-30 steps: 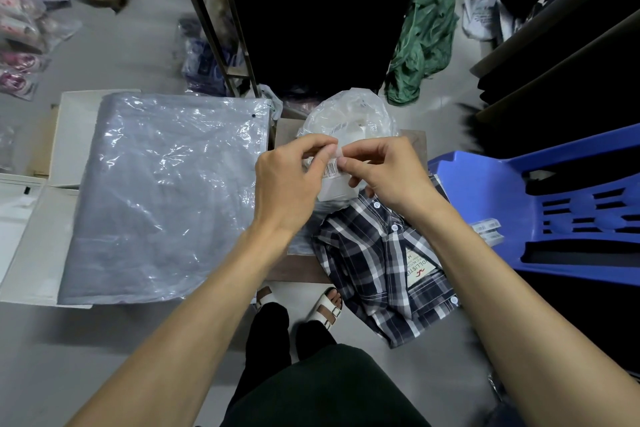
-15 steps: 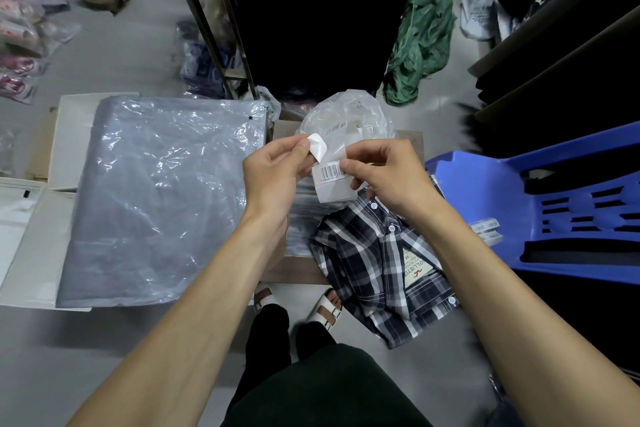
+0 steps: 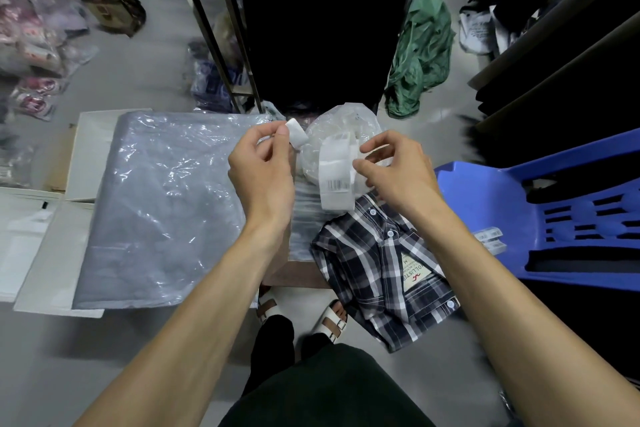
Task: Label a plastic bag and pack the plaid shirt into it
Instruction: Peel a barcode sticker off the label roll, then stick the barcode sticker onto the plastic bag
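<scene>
The left hand (image 3: 263, 170) is pinching a small white label (image 3: 296, 131) between thumb and forefinger, the other fingers curled loosely, and is holding it up just left of the label roll (image 3: 334, 173). The right hand (image 3: 391, 166) is hovering at the right edge of that roll, thumb and forefinger bent and slightly parted; whether they are gripping the strip cannot be told. A strip with a barcode is hanging down from the roll, its lower end reaching the collar of the plaid shirt (image 3: 377, 274). The roll is sitting inside a clear wrapper (image 3: 346, 121).

The shirt is lying folded on the near right corner of a low brown counter (image 3: 294, 276), partly overhanging it, neck tag facing up. The plastic bags (image 3: 166, 204), a flat stack of clear ones, are lying to the left, well apart from the shirt, on white cardboard (image 3: 52, 246). A blue chair (image 3: 491, 204) is standing just right of the shirt. The person's sandalled feet (image 3: 301, 312) are showing below the counter.
</scene>
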